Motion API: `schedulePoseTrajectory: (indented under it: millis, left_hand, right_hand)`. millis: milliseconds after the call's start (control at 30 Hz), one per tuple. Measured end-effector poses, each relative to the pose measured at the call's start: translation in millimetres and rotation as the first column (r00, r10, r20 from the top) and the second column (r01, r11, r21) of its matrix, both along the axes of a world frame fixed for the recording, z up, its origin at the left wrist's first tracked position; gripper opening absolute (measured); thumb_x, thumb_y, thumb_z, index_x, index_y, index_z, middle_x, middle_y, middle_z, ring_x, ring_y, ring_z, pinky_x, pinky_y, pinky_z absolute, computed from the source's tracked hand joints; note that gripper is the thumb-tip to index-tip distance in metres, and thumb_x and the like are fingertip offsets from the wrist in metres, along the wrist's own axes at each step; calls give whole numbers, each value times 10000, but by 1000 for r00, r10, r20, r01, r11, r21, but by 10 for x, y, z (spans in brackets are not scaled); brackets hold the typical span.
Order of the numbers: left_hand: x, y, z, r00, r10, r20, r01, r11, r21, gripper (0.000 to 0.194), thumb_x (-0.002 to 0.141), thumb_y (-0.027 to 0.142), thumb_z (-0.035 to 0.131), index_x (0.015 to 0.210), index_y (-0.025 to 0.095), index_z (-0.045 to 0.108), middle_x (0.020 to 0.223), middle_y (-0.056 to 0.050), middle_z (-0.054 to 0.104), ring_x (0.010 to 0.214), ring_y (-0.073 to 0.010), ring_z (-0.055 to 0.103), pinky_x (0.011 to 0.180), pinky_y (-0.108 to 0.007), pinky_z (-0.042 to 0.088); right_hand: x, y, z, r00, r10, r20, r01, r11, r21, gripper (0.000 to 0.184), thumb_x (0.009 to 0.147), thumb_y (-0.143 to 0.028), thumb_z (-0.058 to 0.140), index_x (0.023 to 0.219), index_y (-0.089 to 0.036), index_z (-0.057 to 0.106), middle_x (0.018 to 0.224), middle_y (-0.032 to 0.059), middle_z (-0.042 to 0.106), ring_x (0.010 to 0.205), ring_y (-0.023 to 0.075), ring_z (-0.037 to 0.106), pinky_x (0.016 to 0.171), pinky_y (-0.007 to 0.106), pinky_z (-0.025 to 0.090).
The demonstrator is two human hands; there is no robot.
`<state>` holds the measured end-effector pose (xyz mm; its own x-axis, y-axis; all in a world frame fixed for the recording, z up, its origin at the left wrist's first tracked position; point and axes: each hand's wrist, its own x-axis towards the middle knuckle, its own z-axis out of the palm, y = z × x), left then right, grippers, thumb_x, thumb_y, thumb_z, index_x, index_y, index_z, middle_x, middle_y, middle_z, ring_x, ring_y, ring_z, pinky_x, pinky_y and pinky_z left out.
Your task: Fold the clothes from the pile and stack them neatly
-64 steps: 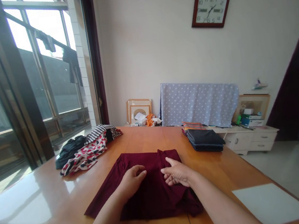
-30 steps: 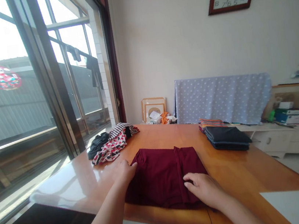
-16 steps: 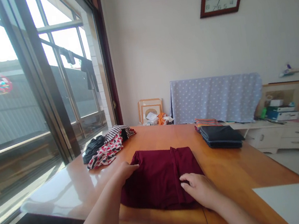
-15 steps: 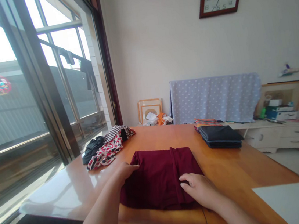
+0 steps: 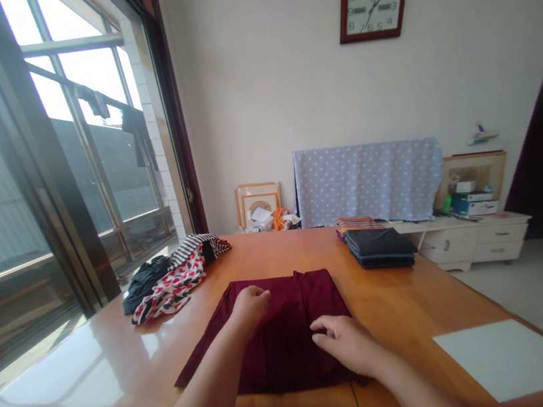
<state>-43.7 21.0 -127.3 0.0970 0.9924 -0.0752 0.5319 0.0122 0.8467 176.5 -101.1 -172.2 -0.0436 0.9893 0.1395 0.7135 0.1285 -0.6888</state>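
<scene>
Cabinet drawers (image 5: 502,242) sit closed beyond maroon cloth (image 5: 283,357); the right hand (image 5: 345,341) gapes over it, left hand (image 5: 250,308) grip unclear.

Between the left grip (image 5: 253,306) and right grip (image 5: 344,343) runs a gap over the low maroon garment (image 5: 282,350). Ahead of both, bare counter (image 5: 278,253) leaves a lane, flanked by 1 clothes heap (image 5: 181,280) forward-left of the left grip and 1 folded stack (image 5: 381,248) forward-right of the right grip.

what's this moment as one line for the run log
left hand: over maroon cloth | right hand: over cloth's right part, contact unclear | folded dark stack: far right | loose clothes: far left
</scene>
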Motion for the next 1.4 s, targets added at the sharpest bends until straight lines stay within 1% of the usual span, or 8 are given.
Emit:
schedulePoseTrajectory:
  millis: [200,367,567,700,800,1000,1200,1400]
  left_hand:
    - [550,-190,-177,973,-180,143,208,955,-210,325,840,473,609,866,148,609,750,-55,673,563,-140,634,532,-241,473]
    - [665,-260,-236,952,-276,135,301,926,-230,325,781,472,648,805,148,628,663,-30,614,507,-127,556,457,-221,363]
    - [702,-430,-184,881,-379,283,436,883,-176,269,733,327,650,934,156,706,814,-39,652,770,-155,586,614,-233,427]
    - [631,-447,-181,844,-372,385,470,860,-198,250,694,242,636,920,157,700,910,-47,675,847,-162,599,673,-240,442]
    - [582,-432,-209,813,-365,453,493,846,-203,209,684,227,642,877,160,687,907,-43,675,836,-151,604,689,-236,449]
    - [567,-418,-271,788,-191,585,395,886,-242,197,687,212,668,871,163,618,871,-39,656,780,-135,623,711,-244,475]
    - [646,-420,-275,663,18,749,340,884,-322,311,704,270,747,939,168,571,901,-65,667,807,-157,658,837,-302,496]
    - [877,-473,-218,550,-7,835,534,772,-345,456,789,526,688,1052,159,626,1051,-97,698,977,-197,659,935,-313,475]
  right_hand:
    - [89,108,-7,916,-81,-394,56,996,-75,335,853,-392,581,1092,-178,679,860,36,677,663,139,586,604,253,456]
    - [177,325,95,882,-174,-438,121,982,-148,309,854,-384,560,1058,-167,643,837,36,668,601,128,594,500,222,421]
    - [175,926,160,955,-247,-166,244,969,-37,269,847,-431,564,906,-182,645,738,35,682,671,164,658,567,233,436]
    - [60,1223,198,941,-310,138,315,949,-12,418,741,-581,666,898,-194,660,910,100,734,851,239,690,686,287,467]
    - [-6,1351,165,917,-352,187,369,927,-64,555,617,-595,766,984,-192,664,1040,160,723,987,305,674,777,348,478]
    - [121,1505,-4,906,-411,-99,405,911,-72,136,631,-249,746,682,-208,626,889,123,723,980,285,656,774,326,446]
    - [421,1479,-67,826,-354,-439,312,935,-168,180,789,-359,565,696,-206,543,499,-37,521,446,117,480,434,216,303]
    - [601,1435,-20,648,-341,-681,253,940,-230,214,802,-379,579,722,-216,466,466,-70,429,378,91,373,359,210,243]
